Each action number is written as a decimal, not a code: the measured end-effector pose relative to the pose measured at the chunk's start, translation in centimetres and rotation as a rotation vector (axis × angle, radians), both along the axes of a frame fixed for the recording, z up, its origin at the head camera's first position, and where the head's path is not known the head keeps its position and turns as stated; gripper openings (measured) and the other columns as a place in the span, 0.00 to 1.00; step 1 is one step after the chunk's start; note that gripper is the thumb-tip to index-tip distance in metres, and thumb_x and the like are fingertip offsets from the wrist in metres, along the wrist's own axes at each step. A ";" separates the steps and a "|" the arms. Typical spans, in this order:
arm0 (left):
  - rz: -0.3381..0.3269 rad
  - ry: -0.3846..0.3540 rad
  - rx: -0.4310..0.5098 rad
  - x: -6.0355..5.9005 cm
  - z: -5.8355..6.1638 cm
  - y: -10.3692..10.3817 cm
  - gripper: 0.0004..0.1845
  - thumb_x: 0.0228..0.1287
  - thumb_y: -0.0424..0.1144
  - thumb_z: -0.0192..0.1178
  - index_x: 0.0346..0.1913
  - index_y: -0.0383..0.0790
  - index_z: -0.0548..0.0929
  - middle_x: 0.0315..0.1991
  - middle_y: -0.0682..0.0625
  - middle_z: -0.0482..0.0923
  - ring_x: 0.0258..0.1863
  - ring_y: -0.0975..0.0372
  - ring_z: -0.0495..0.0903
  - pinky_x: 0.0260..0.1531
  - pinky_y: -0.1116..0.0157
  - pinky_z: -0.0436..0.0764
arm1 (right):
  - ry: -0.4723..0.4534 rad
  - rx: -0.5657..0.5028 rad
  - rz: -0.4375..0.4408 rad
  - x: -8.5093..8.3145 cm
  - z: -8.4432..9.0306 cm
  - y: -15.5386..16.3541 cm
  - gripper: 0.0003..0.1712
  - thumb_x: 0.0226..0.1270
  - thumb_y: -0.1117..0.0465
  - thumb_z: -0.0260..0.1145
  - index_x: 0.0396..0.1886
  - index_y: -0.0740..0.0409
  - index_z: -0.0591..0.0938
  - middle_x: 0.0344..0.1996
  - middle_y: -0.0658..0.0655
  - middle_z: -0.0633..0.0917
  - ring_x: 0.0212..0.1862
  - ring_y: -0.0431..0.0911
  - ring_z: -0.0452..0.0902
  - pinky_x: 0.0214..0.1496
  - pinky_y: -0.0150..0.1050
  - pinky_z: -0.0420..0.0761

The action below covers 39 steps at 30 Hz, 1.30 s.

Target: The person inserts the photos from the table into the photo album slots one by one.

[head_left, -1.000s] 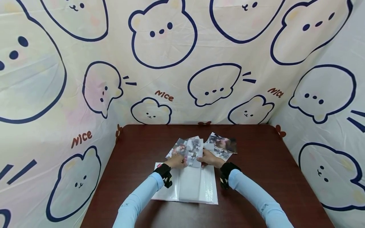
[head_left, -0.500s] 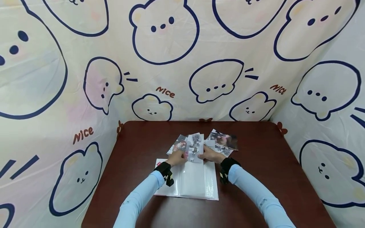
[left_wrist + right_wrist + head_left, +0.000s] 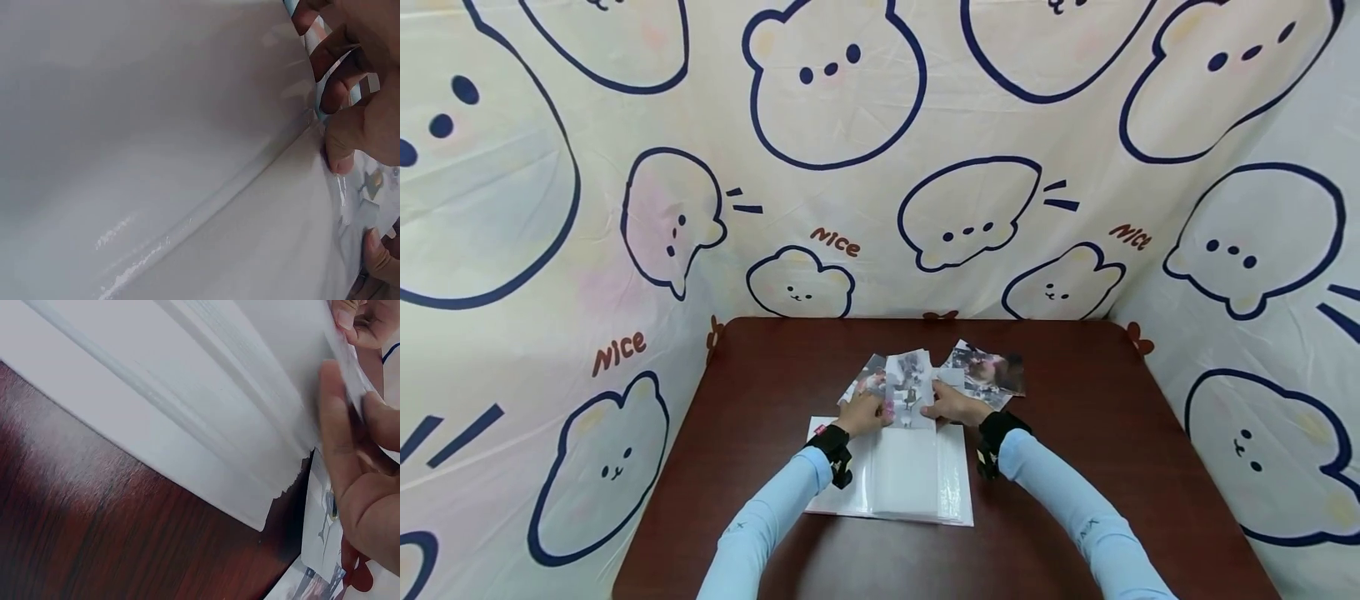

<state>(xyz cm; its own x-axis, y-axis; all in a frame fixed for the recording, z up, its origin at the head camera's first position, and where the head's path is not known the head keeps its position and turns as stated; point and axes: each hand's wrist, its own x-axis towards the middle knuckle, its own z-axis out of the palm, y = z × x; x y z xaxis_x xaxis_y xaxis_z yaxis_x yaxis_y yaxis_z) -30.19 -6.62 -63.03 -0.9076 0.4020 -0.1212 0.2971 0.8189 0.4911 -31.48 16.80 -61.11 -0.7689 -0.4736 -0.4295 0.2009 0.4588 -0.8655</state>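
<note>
At the far edge of an open album (image 3: pixel 891 487) of clear plastic sleeves, lying on a dark wooden table (image 3: pixel 1075 467), both hands work one photo (image 3: pixel 910 392). The left hand (image 3: pixel 863 414) pinches the photo's left edge, fingers curled round it, while the right hand (image 3: pixel 951 407) pinches its right side, the thumb lying along the sleeve's lip. The photo stands partly over the top of the page, apparently at the pocket mouth. To do this well, the person likely needs both bottom corners square to the opening, the sleeve held apart, and an even push without bending the print. More photos (image 3: pixel 985 375) lie just beside the right hand.
</note>
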 end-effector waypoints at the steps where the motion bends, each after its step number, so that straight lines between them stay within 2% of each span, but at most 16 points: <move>1: 0.011 0.018 0.012 0.2 -0.1 0.0 0.12 0.62 0.46 0.64 0.27 0.43 0.77 0.27 0.51 0.74 0.37 0.57 0.72 0.48 0.39 0.66 | 0.005 0.000 0.008 0.0 -0.1 -0.1 0.33 0.70 0.67 0.59 0.68 0.68 0.55 0.53 0.68 0.72 0.41 0.50 0.78 0.36 0.44 0.80; 4: 0.031 0.160 0.023 1.3 -0.4 0.1 0.10 0.62 0.45 0.64 0.35 0.42 0.79 0.35 0.46 0.77 0.43 0.53 0.73 0.45 0.41 0.69 | 0.013 -0.002 0.010 0.1 -0.6 -0.2 0.31 0.67 0.69 0.61 0.66 0.67 0.60 0.49 0.66 0.76 0.40 0.50 0.81 0.34 0.43 0.82; 6: 0.007 0.290 0.018 2.7 -0.8 0.2 0.12 0.64 0.45 0.62 0.45 0.42 0.79 0.44 0.44 0.77 0.49 0.50 0.72 0.44 0.44 0.71 | 0.013 -0.011 -0.005 0.0 -0.9 -0.3 0.31 0.64 0.70 0.64 0.63 0.69 0.62 0.45 0.66 0.77 0.38 0.50 0.81 0.34 0.42 0.82; 9: -0.107 0.471 -0.024 5.2 -1.8 0.6 0.21 0.66 0.49 0.58 0.58 0.44 0.76 0.57 0.40 0.74 0.58 0.46 0.70 0.48 0.47 0.72 | 0.005 -0.023 -0.083 -0.1 -1.3 -0.3 0.39 0.60 0.69 0.67 0.65 0.69 0.57 0.45 0.67 0.75 0.39 0.51 0.79 0.38 0.44 0.80; 13: -0.268 0.578 -0.134 7.5 -3.4 1.5 0.27 0.69 0.56 0.49 0.66 0.48 0.71 0.68 0.42 0.66 0.67 0.48 0.64 0.57 0.46 0.70 | 0.023 -0.017 -0.211 -0.8 -1.4 -0.2 0.45 0.64 0.62 0.66 0.71 0.66 0.49 0.57 0.73 0.68 0.52 0.59 0.75 0.47 0.49 0.79; 16: -0.299 0.595 -0.207 8.2 -4.6 2.1 0.27 0.71 0.58 0.44 0.67 0.51 0.70 0.71 0.44 0.62 0.70 0.49 0.60 0.60 0.46 0.67 | 0.054 -0.023 -0.254 -1.4 -1.6 -0.1 0.45 0.71 0.58 0.60 0.74 0.63 0.42 0.61 0.75 0.63 0.56 0.61 0.72 0.49 0.50 0.79; 18: -0.295 0.598 -0.220 8.6 -5.2 2.5 0.27 0.72 0.58 0.43 0.68 0.51 0.69 0.71 0.45 0.61 0.71 0.49 0.58 0.61 0.46 0.66 | 0.093 -0.032 -0.261 -1.7 -1.8 0.0 0.45 0.73 0.59 0.57 0.75 0.60 0.38 0.56 0.74 0.66 0.49 0.58 0.74 0.46 0.48 0.79; 20: -0.294 0.604 -0.219 8.8 -5.7 2.8 0.27 0.73 0.58 0.41 0.69 0.52 0.68 0.72 0.45 0.59 0.72 0.49 0.57 0.62 0.46 0.64 | 0.140 -0.035 -0.255 -1.9 -2.0 0.2 0.43 0.74 0.63 0.55 0.76 0.56 0.38 0.46 0.73 0.68 0.36 0.54 0.71 0.39 0.45 0.76; 22: -0.298 0.619 -0.203 9.2 -6.1 3.0 0.27 0.73 0.57 0.41 0.70 0.52 0.66 0.73 0.45 0.58 0.72 0.49 0.56 0.63 0.45 0.63 | 0.184 -0.026 -0.238 -1.9 -2.3 0.4 0.39 0.74 0.65 0.54 0.76 0.56 0.44 0.46 0.72 0.67 0.37 0.53 0.71 0.38 0.45 0.76; 24: -0.298 0.633 -0.190 9.5 -6.6 3.0 0.28 0.74 0.56 0.38 0.71 0.53 0.64 0.73 0.46 0.57 0.73 0.49 0.55 0.64 0.45 0.62 | 0.204 -0.013 -0.209 -1.8 -2.3 0.5 0.36 0.74 0.66 0.52 0.76 0.56 0.48 0.55 0.74 0.65 0.43 0.58 0.72 0.42 0.49 0.77; 25: -0.295 0.638 -0.179 9.6 -6.8 3.0 0.28 0.74 0.56 0.38 0.72 0.53 0.63 0.73 0.46 0.57 0.73 0.49 0.54 0.64 0.45 0.61 | 0.207 -0.011 -0.195 -1.6 -2.3 0.5 0.34 0.74 0.66 0.52 0.75 0.56 0.50 0.62 0.74 0.62 0.51 0.62 0.71 0.46 0.52 0.78; 27: -0.276 0.644 -0.150 9.7 -7.3 2.8 0.28 0.74 0.55 0.36 0.72 0.52 0.63 0.73 0.45 0.57 0.73 0.49 0.54 0.65 0.44 0.60 | 0.203 -0.020 -0.158 -1.5 -2.2 0.3 0.34 0.75 0.65 0.52 0.75 0.57 0.51 0.72 0.70 0.51 0.66 0.66 0.60 0.54 0.59 0.75; 31: -0.219 0.661 -0.113 9.4 -7.9 2.3 0.28 0.74 0.55 0.35 0.71 0.49 0.65 0.73 0.46 0.57 0.73 0.50 0.55 0.65 0.45 0.58 | 0.233 -0.008 -0.112 -1.4 -1.9 -0.4 0.36 0.75 0.64 0.53 0.76 0.57 0.49 0.74 0.68 0.47 0.72 0.67 0.47 0.61 0.62 0.68; 34: -0.207 0.647 -0.107 9.0 -7.7 1.9 0.28 0.74 0.55 0.36 0.71 0.50 0.65 0.74 0.47 0.56 0.73 0.51 0.54 0.66 0.45 0.57 | 0.253 0.012 -0.079 -1.6 -1.5 -0.7 0.36 0.74 0.64 0.54 0.75 0.60 0.50 0.74 0.68 0.49 0.72 0.66 0.47 0.62 0.61 0.67; 37: -0.218 0.603 -0.112 8.6 -7.3 1.5 0.28 0.74 0.54 0.38 0.72 0.50 0.63 0.75 0.48 0.54 0.74 0.52 0.51 0.67 0.45 0.56 | 0.221 0.009 -0.034 -1.3 -0.3 -1.2 0.35 0.73 0.66 0.54 0.74 0.64 0.52 0.73 0.71 0.50 0.68 0.68 0.55 0.56 0.60 0.72; 39: -0.220 0.589 -0.118 8.5 -7.2 1.3 0.28 0.74 0.53 0.40 0.72 0.51 0.63 0.75 0.48 0.52 0.74 0.52 0.51 0.67 0.45 0.57 | 0.201 -0.008 -0.023 -1.3 -0.4 -1.3 0.34 0.73 0.66 0.55 0.73 0.64 0.54 0.72 0.71 0.52 0.63 0.66 0.63 0.48 0.55 0.76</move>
